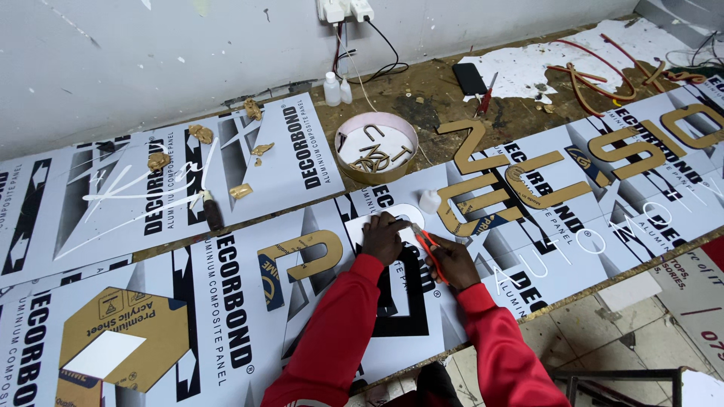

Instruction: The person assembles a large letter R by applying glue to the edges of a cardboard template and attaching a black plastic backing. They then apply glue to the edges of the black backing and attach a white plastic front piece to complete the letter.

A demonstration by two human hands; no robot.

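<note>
white cut letter (407,249), near desk edge: thin, stiff, light, judged brittle; left hand (382,237) pressing flat, right hand (451,260) gripping orange knife (427,245).

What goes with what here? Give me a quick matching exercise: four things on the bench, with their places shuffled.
Things:
1. round tub
2. orange-handled knife
3. black phone
4. small white bottle

Places:
A. in the right hand
B. far side, beside the white sheet
C. just beyond the left hand
D. between the two panels, holding small letters

Pairs: 1-D, 2-A, 3-B, 4-C
</note>
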